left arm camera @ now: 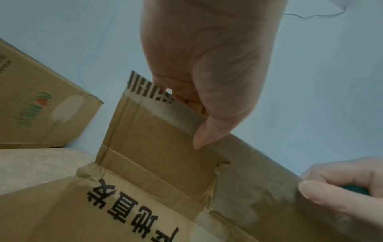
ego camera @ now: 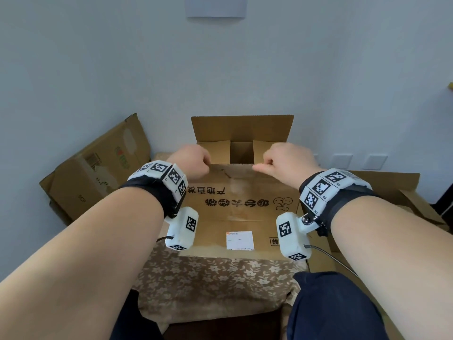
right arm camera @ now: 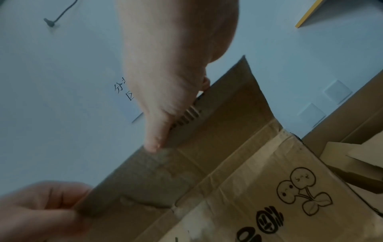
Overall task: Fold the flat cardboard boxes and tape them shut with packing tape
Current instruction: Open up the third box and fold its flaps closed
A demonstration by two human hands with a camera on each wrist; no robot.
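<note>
Printed cardboard box [ego camera: 241, 207] stands on the floral-covered table [ego camera: 215, 278], directly ahead of both arms. Left hand [ego camera: 193, 163] and right hand [ego camera: 284, 159] each pinch its near flap's [left arm camera: 165, 140] top edge, well apart.

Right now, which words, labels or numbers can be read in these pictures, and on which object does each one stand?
"产地直发": upside down on the cardboard box.
"SCP": on the flattened box leaning at the left.
"R2": on the right wristband.
"分": on the wall; the next character is partly hidden.
Too small or blurred: the white label, the stylised line beside the cherry drawing, and the barcode.
</note>
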